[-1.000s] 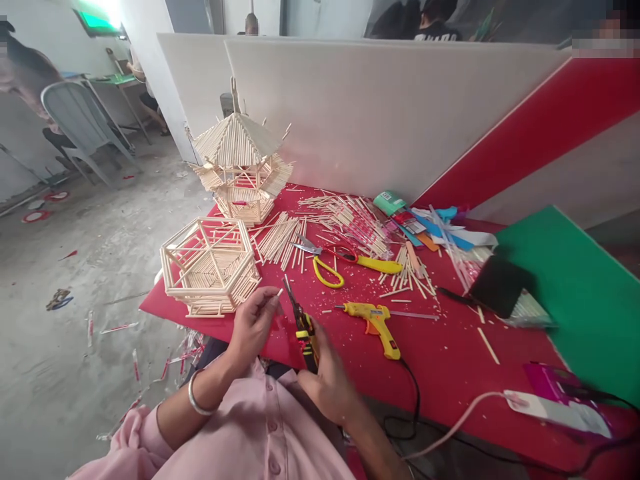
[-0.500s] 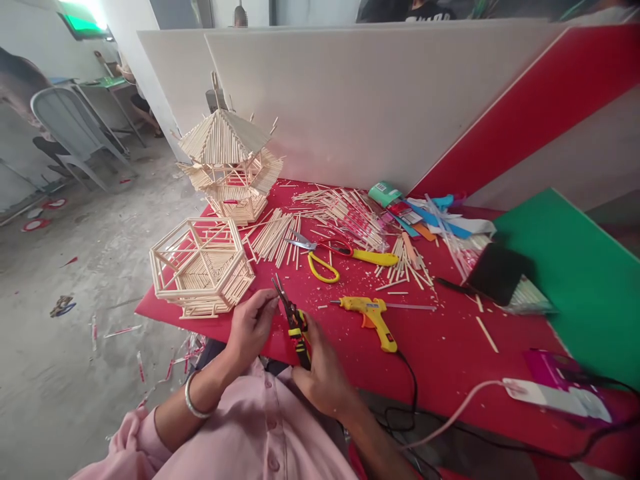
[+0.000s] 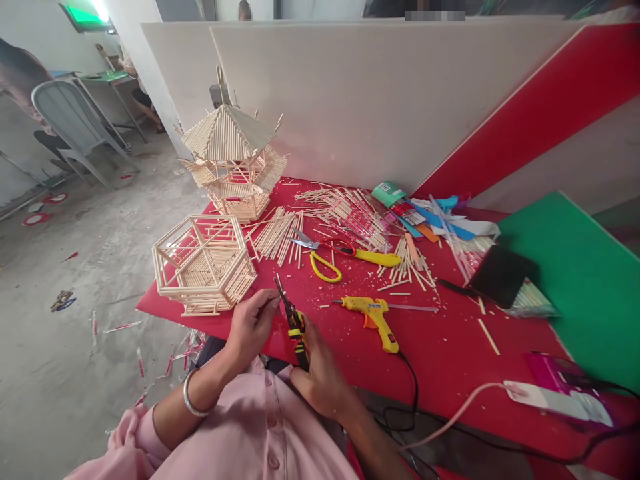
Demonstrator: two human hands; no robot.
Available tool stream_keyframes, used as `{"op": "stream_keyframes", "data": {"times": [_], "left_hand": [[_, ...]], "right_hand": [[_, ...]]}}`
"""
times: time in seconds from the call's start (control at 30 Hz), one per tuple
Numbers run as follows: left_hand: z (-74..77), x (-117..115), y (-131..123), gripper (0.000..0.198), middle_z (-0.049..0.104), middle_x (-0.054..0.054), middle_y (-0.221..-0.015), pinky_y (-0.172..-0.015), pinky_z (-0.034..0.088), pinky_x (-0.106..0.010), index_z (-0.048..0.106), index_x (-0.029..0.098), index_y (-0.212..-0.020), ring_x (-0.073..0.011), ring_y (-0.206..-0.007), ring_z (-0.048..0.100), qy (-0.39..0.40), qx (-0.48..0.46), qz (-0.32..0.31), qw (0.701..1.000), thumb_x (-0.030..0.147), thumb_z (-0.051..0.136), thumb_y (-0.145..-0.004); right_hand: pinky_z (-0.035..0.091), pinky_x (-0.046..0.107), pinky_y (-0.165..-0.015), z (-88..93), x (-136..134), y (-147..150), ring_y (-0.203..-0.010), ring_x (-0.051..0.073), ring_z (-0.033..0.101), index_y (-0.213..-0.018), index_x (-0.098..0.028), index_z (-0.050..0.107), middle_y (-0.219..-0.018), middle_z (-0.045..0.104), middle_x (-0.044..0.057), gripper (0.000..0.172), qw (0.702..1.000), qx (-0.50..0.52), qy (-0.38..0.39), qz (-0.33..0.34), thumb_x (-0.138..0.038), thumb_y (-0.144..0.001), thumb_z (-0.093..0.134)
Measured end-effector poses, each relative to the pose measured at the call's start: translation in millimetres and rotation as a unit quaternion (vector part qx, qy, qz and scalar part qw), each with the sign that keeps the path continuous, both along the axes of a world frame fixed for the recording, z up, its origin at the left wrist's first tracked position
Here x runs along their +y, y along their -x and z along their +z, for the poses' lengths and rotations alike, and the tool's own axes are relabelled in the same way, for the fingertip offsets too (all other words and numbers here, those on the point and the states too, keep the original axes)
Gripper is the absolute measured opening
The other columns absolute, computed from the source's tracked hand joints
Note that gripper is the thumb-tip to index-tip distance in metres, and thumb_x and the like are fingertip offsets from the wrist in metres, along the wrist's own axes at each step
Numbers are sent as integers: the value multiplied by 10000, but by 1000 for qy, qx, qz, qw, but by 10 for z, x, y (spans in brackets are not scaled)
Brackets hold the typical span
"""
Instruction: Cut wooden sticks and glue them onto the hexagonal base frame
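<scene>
My right hand (image 3: 323,377) is wrapped round the yellow-and-black handles of a pair of long-nose pliers (image 3: 296,327), their jaws pointing up and away from me. Beside the jaws, my left hand (image 3: 253,327) is closed in a pinch at the plier tips; what lies between its fingers is too small to make out. Just beyond my left hand stands a hexagonal frame of thin wooden sticks (image 3: 205,267). Behind it rises a tiered stick pavilion (image 3: 227,143) with a pointed roof. To the right of the pliers lies a yellow glue gun (image 3: 373,317) on its side.
Scissors (image 3: 327,257) with red and yellow handles lie among loose wooden sticks (image 3: 277,233) on the red table (image 3: 425,373). Farther right are a black phone-like slab (image 3: 504,275), a green board (image 3: 575,267) and a white power strip (image 3: 555,400). Cables hang over the front edge.
The camera view has shifted slightly. Both hands keep nearly the same pose at the pliers, and the things on the table stay where they were.
</scene>
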State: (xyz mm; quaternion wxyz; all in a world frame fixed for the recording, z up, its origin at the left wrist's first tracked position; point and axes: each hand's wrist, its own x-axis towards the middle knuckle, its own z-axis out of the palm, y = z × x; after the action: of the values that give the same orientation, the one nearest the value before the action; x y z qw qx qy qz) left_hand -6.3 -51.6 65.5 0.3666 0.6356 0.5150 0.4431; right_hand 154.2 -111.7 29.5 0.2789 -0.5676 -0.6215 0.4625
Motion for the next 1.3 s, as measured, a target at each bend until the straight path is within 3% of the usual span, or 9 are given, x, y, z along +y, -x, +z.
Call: {"op": "stream_keyframes", "data": {"times": [0.33, 0.47, 0.57, 1.03, 1.2, 1.3], "left_hand": [[26, 18, -15, 193, 595, 12, -667, -573, 409, -182, 638, 170, -849, -100, -603, 530, -22, 38, -7, 999, 274, 494, -923], [65, 12, -4, 202, 630, 1, -683, -584, 411, -190, 652, 169, -845, -102, -608, 547, -34, 60, -8, 998, 284, 508, -928], [100, -12, 31, 212, 622, -4, -659, -550, 392, -201, 655, 164, -799, -102, -573, 520, -32, 67, 5, 997, 313, 553, -908], [142, -103, 72, 235, 501, 34, -543, -480, 310, -193, 603, 163, -678, -87, -503, 392, 41, 74, 9, 996, 287, 524, -861], [166, -119, 119, 222, 511, 33, -571, -513, 324, -200, 602, 165, -707, -93, -534, 411, 42, 88, 32, 995, 286, 515, -871], [279, -160, 192, 205, 551, 10, -633, -539, 357, -211, 643, 166, -778, -105, -577, 454, 43, 54, -7, 998, 298, 529, -886]], "right_hand": [[312, 489, -1144, 57, 14, 51, -1392, 304, 369, -1454, -195, 306, -1461, 438, 132, 797, 999, 32, -32, -23, -178, -700, 564], [462, 406, -1002, 118, 40, 85, -1172, 260, 571, -1336, -215, 415, -1252, 596, 81, 707, 994, 98, -39, -39, -108, -654, 570], [516, 364, -891, 163, 45, 101, -996, 230, 640, -1247, -209, 458, -1113, 654, 49, 671, 987, 151, -9, -46, -58, -601, 558], [519, 309, -742, 189, -42, 149, -806, 201, 633, -1116, -203, 532, -893, 666, 13, 505, 982, 174, 50, -61, -112, -620, 564], [487, 281, -610, 71, -55, 95, -628, 163, 556, -939, -210, 539, -702, 583, -30, 294, 973, 163, 51, -158, -169, -649, 517], [504, 289, -643, 75, -3, -13, -685, 174, 595, -1033, -206, 543, -779, 635, -7, 342, 982, 154, 55, -99, -202, -691, 529]]}}
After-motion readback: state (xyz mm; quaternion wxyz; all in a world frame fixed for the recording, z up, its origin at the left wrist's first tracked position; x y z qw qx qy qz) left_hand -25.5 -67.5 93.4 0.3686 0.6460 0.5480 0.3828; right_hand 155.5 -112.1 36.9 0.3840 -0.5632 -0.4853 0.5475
